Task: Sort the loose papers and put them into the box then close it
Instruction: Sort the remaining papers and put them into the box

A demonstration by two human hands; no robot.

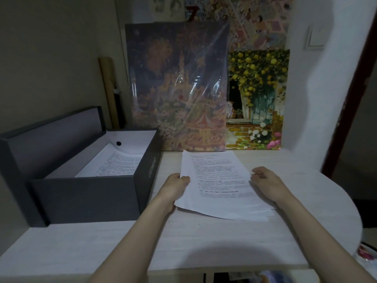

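On the pale desk point(204, 237), just right of centre, a small stack of printed papers point(220, 184) lies with its edges fanned, not yet squared. Left hand point(175, 186) at the stack's 9 o'clock edge: thumb on top, fingers appear to curl under, so it grips the sheets there, that side slightly lifted. Right hand point(267, 180) at the 3 o'clock edge: fingers loosely bent, tips touching the paper's margin; whether it pinches anything, cannot tell.

Dark grey box point(91, 197) sits at 9 o'clock from the stack, just beside it. Its lid point(51, 135) stands open at the box's far-left side. Inside, printed sheets point(114, 162) already lie, curling up against the back wall.

Two paintings point(179, 88) lean on the wall at 12 o'clock.

Judgement on progress: roughly midway. One batch is in the box. Remaining: align this stack, move it into the box on top of the first, lower the lid. No other loose papers visible on the desk.
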